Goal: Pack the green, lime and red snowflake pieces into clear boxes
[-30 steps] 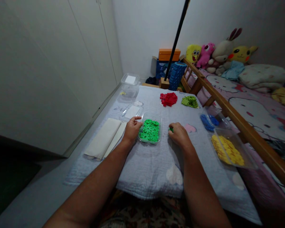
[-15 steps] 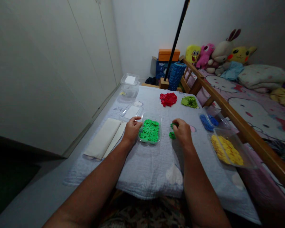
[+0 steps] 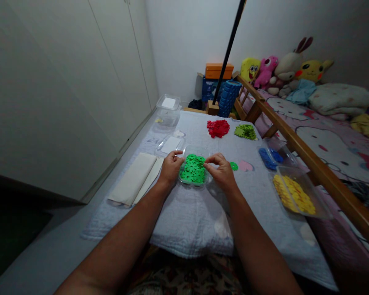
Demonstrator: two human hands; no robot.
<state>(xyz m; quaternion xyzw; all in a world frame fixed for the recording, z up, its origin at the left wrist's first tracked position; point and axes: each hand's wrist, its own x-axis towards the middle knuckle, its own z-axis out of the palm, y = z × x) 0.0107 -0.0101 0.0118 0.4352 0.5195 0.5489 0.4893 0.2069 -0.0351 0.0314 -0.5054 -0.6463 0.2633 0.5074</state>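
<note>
A clear plastic container (image 3: 193,184) filled with green snowflake-shaped building discs (image 3: 193,169) sits on the cloth in front of me. My left hand (image 3: 171,167) grips its left side, thumb at the rim and index finger stretched along the top. Over the container's right rim, my right hand (image 3: 219,170) has its thumb and index finger pinched on a green disc, mostly hidden by the fingertips. One loose green disc (image 3: 233,166) lies on the cloth just right of that hand.
Farther back lie red discs (image 3: 218,128) and lime-green discs (image 3: 245,132). Containers of blue discs (image 3: 269,158) and yellow discs (image 3: 293,194) stand right, by the wooden bed rail (image 3: 295,131). Folded beige cloth (image 3: 133,178), a clear lid (image 3: 171,144) and another container (image 3: 168,111) are left.
My right hand has moved left from the loose green discs to the container's right rim. One disc fewer lies loose on the cloth. My left hand stays put.
</note>
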